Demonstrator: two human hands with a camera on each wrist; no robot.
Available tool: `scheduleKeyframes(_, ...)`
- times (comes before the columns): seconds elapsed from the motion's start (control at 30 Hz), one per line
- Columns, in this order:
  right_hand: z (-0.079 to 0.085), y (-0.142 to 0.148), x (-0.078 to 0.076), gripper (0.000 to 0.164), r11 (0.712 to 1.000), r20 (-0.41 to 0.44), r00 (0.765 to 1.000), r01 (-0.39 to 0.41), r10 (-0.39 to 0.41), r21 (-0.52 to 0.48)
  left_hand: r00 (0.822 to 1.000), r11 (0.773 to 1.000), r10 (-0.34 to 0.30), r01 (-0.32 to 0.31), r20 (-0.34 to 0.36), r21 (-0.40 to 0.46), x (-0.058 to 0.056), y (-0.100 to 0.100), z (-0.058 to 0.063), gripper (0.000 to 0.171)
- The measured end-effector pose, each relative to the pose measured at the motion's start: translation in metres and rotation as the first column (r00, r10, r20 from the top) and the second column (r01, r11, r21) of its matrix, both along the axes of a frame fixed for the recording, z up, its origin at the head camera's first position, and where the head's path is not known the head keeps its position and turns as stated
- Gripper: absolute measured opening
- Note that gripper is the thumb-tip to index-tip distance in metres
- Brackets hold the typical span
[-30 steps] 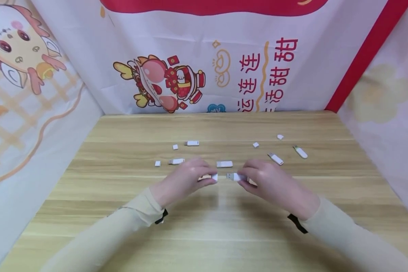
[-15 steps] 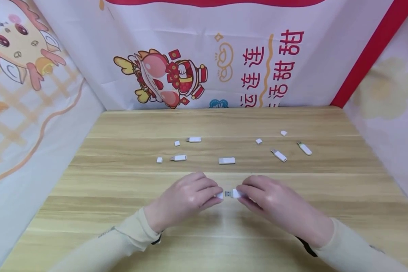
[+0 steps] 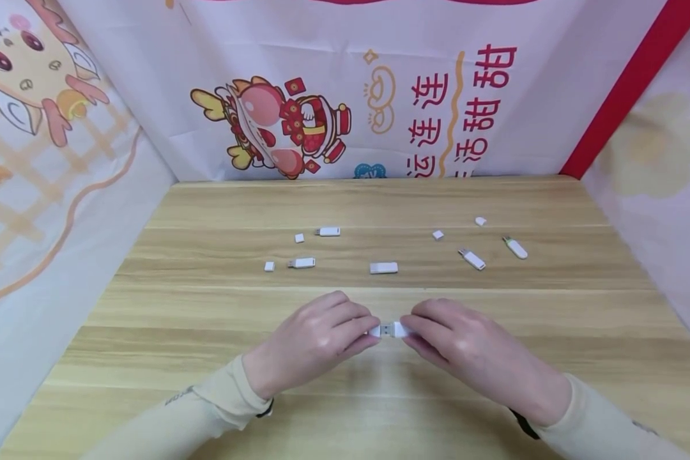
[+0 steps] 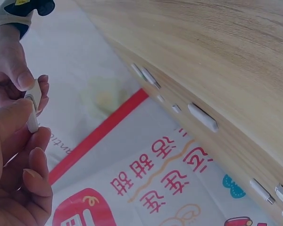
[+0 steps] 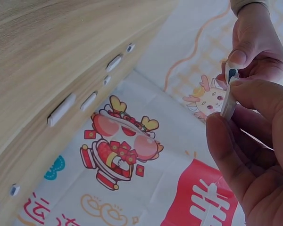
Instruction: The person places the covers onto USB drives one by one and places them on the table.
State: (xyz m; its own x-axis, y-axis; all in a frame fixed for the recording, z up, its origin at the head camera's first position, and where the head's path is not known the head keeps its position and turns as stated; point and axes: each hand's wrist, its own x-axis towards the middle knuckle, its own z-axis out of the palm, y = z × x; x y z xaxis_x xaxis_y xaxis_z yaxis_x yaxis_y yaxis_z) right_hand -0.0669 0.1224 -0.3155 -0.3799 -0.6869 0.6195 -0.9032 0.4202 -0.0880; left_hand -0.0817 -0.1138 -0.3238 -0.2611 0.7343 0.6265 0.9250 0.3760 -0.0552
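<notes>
My left hand [image 3: 316, 338] pinches a small white cap [image 3: 374, 331] between thumb and fingers. Facing it, my right hand [image 3: 466, 345] pinches the white body of a USB stick [image 3: 400, 329], its metal plug [image 3: 386, 329] pointing left at the cap. In the head view the plug's end meets the cap's edge, with part of the metal still showing; how far it reaches inside cannot be told. Both hands are raised above the wooden table [image 3: 207, 319]. The right wrist view shows the stick [image 5: 229, 104] gripped by thumb and fingertips, close to the cap [image 5: 231, 70].
Behind the hands lies a capped USB stick [image 3: 384, 268]. To the left are two uncapped sticks [image 3: 303, 263] with loose caps [image 3: 269, 266]. Two more uncapped sticks [image 3: 472, 259] and caps [image 3: 438, 235] lie to the right. Printed cloth [image 3: 322, 64] hangs past the table's back edge.
Both hands have come nearer to the person and closer together, and the gap between cap and plug has narrowed to contact or nearly so. The sticks on the table stay put; the head view has shifted slightly.
</notes>
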Motion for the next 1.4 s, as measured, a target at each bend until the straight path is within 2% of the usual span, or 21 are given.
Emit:
scheduleKeyframes(0.37,0.0,-0.001,0.001,0.031,0.999,0.002,1.0,0.019,-0.019,0.029,1.0,1.0,0.007,-0.007,0.026,0.009,0.001,-0.001,0.002,0.017)
scheduleKeyframes(0.7,0.0,0.0,0.001,0.026,0.998,0.016,0.999,0.03,-0.031,0.048,0.998,1.0,0.023,-0.023,0.057,-0.003,0.001,0.002,0.005,0.018)
scheduleKeyframes(0.93,0.0,0.001,0.001,0.017,0.998,0.043,0.998,0.037,-0.04,0.053,0.999,1.0,0.021,-0.021,0.048,-0.007,-0.001,0.006,0.006,0.017)
scheduleKeyframes(1.17,-0.001,0.002,0.0,0.024,0.997,0.063,0.996,0.056,-0.059,0.051,0.999,1.0,0.009,-0.009,0.044,-0.007,-0.004,0.01,0.007,0.016)
scheduleKeyframes(1.4,-0.003,0.003,-0.003,0.016,0.998,0.06,0.996,0.058,-0.06,0.038,0.998,1.0,0.003,-0.002,0.061,-0.012,-0.007,0.014,0.007,0.016)
